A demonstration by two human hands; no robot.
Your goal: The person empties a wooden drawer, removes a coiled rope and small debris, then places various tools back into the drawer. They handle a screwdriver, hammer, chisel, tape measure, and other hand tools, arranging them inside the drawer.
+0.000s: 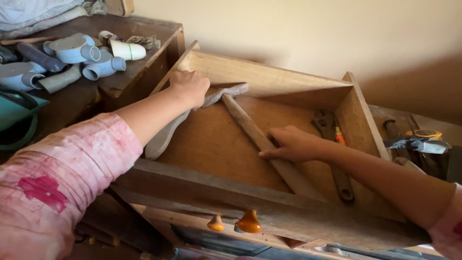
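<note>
An open wooden drawer (226, 190) holds a pickaxe-like tool with a long wooden handle (250, 130) and a grey curved metal head (166, 135). My left hand (190, 87) is closed around the metal head near the drawer's far left corner. My right hand (291, 143) grips the wooden handle about halfway along it. A large adjustable wrench (332, 144) lies along the drawer's right side, with an orange-tipped tool (340, 136) beside it.
Grey pipe fittings (72, 58) and a white cup (127, 50) sit on a dark wooden table at the upper left. Tools and a yellow tape measure (423, 134) lie at the right. Two orange knobs (240, 223) hang below the drawer front. A beige wall stands behind.
</note>
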